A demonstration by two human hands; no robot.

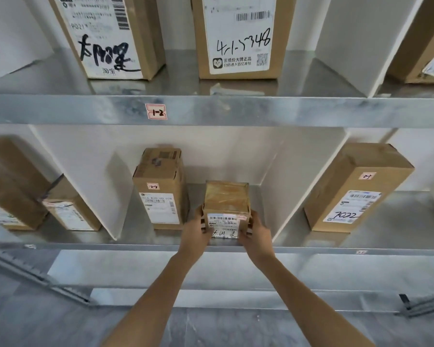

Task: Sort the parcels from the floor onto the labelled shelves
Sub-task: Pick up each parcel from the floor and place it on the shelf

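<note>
**Bright, even indoor light; wide-angle view with soft fine detail.**

Light is diffuse and reaches the shelving from the viewer's side of the shelf label (156, 111). Level with the label, the metal front of the upper shelf (311, 111) shows a mottled pale sheen. Directly below the label, a soft shadow band lies under that shelf, and the tall box (161, 189) throws a faint shadow behind it to its right. Below and right of the label, the tape on the taped parcel (226, 196) glints. Far left and right of the label, shelf lines bow and boxes lean outward. Small print is blurred throughout.
</note>
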